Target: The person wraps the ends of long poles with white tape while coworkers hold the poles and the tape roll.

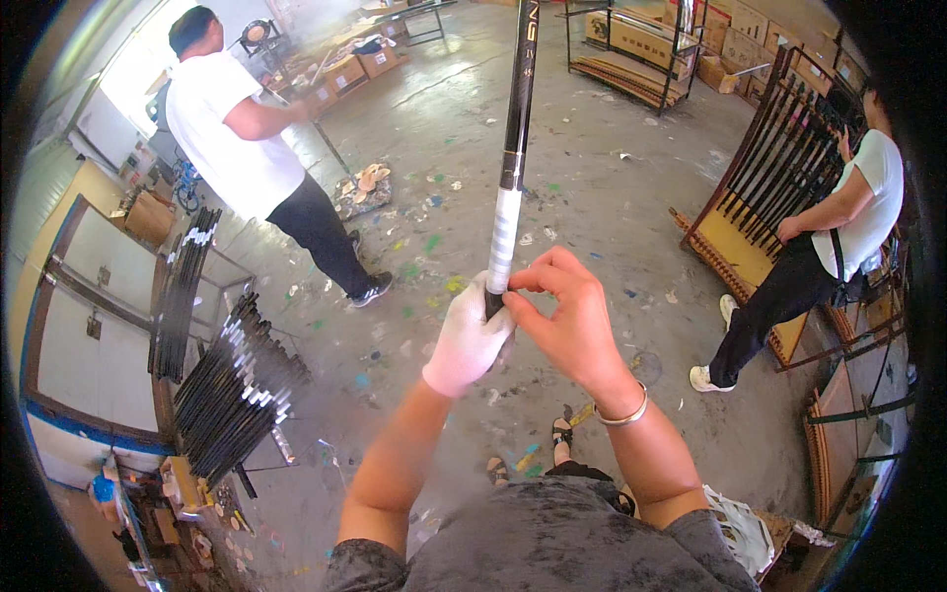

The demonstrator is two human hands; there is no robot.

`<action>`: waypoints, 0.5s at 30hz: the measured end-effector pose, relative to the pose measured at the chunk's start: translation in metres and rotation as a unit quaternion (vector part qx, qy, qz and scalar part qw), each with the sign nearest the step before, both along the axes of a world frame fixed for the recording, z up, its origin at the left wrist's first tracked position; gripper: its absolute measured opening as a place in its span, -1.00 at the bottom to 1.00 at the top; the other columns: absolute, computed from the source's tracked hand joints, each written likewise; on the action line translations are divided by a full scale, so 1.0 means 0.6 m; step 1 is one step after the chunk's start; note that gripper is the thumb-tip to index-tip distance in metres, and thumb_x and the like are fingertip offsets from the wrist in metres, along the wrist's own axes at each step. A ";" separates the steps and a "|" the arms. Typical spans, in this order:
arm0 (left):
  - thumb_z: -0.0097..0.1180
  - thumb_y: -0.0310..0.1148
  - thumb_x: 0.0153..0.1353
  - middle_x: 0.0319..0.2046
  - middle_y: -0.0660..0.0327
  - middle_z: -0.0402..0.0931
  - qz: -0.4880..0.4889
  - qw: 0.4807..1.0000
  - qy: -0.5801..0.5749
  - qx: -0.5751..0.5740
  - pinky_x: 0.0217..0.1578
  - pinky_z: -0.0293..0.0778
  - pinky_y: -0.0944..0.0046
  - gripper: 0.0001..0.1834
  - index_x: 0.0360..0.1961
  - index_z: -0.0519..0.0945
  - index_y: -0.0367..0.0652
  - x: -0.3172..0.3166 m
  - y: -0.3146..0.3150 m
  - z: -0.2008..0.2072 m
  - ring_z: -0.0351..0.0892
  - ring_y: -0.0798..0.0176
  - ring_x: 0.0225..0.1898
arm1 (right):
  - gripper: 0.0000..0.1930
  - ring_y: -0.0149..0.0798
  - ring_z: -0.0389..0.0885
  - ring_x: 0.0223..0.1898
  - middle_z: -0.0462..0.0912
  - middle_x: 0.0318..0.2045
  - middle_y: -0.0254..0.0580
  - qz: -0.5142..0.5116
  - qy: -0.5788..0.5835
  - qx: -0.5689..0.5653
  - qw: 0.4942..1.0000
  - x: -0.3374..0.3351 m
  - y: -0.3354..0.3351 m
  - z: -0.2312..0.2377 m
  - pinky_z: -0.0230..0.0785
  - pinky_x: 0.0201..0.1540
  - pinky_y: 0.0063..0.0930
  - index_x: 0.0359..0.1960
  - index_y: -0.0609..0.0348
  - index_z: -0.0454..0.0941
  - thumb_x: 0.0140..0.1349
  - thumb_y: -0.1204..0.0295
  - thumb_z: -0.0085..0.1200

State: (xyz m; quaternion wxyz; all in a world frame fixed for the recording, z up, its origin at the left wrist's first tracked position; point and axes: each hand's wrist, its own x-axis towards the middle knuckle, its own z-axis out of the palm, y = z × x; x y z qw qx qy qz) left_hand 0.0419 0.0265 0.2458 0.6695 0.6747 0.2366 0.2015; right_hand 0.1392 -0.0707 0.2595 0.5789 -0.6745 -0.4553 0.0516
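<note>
- Head view: gloved left hand (466, 340) is wrapped tight round the bottom of a black shaft (514, 148), held upright mid-frame.
- Right hand (572, 316) pinches the shaft's white tape (502, 242), fingertips together.
- More shafts (232, 385) stacked on the left rack.

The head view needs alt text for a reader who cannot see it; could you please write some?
A white-gloved left hand grips a long black shaft with a white-taped band, held upright, while the bare right hand pinches it beside the glove. Two people in white shirts work beside racks of black shafts.
</note>
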 end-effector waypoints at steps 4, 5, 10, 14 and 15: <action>-0.14 -0.56 0.15 -0.67 0.33 0.32 -0.004 0.998 -0.055 0.033 -0.71 0.23 0.45 -0.84 -0.22 0.35 -0.27 -0.009 -0.006 -0.023 0.29 0.51 -0.70 | -0.92 -0.13 0.52 -0.41 0.49 -0.50 -0.17 -0.035 -0.018 -0.019 0.999 -0.011 -0.011 0.001 0.36 -0.36 -0.34 -0.46 0.24 0.61 -0.04 0.55 0.18; -0.15 -0.57 0.14 -0.67 0.32 0.32 0.004 0.997 -0.056 0.048 -0.71 0.23 0.44 -0.84 -0.22 0.35 -0.27 -0.010 -0.012 -0.020 0.29 0.51 -0.70 | -0.93 -0.12 0.51 -0.42 0.48 -0.50 -0.17 -0.046 -0.026 -0.025 0.998 -0.015 -0.015 0.004 0.36 -0.37 -0.33 -0.47 0.24 0.61 -0.05 0.56 0.18; -0.14 -0.55 0.15 -0.67 0.32 0.33 0.040 0.989 -0.082 0.120 -0.69 0.24 0.42 -0.85 -0.23 0.33 -0.25 -0.006 -0.038 -0.023 0.29 0.49 -0.69 | -0.94 -0.11 0.48 -0.46 0.47 -0.53 -0.16 -0.074 -0.081 -0.030 0.994 -0.023 -0.026 0.007 0.34 -0.40 -0.31 -0.54 0.24 0.56 -0.10 0.59 0.17; -0.12 -0.55 0.16 -0.63 0.30 0.35 0.052 0.975 -0.097 0.190 -0.67 0.27 0.41 -0.87 -0.24 0.32 -0.25 -0.004 -0.041 -0.027 0.30 0.48 -0.67 | -0.91 -0.14 0.45 -0.48 0.45 -0.56 -0.17 -0.067 -0.096 -0.024 0.993 -0.018 -0.020 0.015 0.31 -0.42 -0.35 -0.60 0.24 0.47 -0.14 0.62 0.15; -0.11 -0.54 0.17 -0.62 0.29 0.35 0.052 0.976 -0.115 0.179 -0.66 0.28 0.41 -0.87 -0.24 0.32 -0.25 -0.006 -0.039 -0.030 0.32 0.47 -0.67 | -0.90 -0.16 0.44 -0.49 0.45 -0.56 -0.18 -0.057 -0.092 -0.020 0.994 -0.016 -0.017 0.014 0.30 -0.42 -0.36 -0.61 0.24 0.45 -0.14 0.62 0.14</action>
